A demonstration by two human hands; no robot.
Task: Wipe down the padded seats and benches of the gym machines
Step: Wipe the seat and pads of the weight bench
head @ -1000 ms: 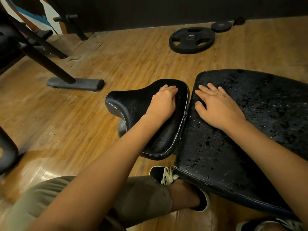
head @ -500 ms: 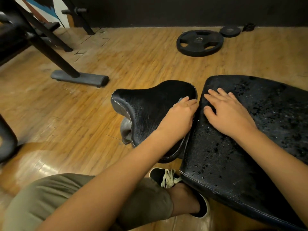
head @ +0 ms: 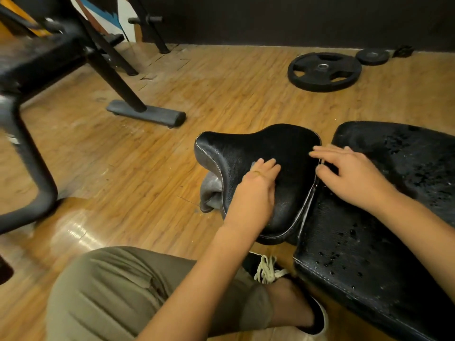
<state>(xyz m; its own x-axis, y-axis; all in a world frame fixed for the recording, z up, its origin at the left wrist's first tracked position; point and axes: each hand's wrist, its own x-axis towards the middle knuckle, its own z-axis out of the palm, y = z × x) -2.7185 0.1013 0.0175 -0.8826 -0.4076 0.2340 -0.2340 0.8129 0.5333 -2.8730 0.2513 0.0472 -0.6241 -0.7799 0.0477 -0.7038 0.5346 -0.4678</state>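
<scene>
- Since half a second ago, your left grip (head: 256, 188) has been sliding leftward across the seat pad (head: 246, 148), away from the gap at its wide end and toward its middle.
- That seat pad is sitting just ahead of your knee. Its wide end is lying just beside the long bench pad (head: 394, 230), with a narrow gap running between them.
- Your left grip is pressing down on the seat, fingers bending over a grey cloth (head: 253, 165) and holding it. Only a sliver of cloth is showing past the fingertips.
- Your right grip (head: 354, 175) is lying flat and holding nothing, palm resting on the bench pad. Its straight fingers are reaching across the gap to the seat's edge, and whether the tips are touching it, I cannot tell.
- Water droplets (head: 418, 173) are beading across the bench pad.
- Your bent leg in olive trousers (head: 110, 286) and a black shoe (head: 268, 269) with pale laces are showing below the pads.
- Farther off on the wooden floor (head: 221, 89), a large weight plate (head: 324, 72) is lying flat with a smaller plate (head: 372, 56) beyond it. A dark machine frame (head: 115, 80) is standing at the left.
</scene>
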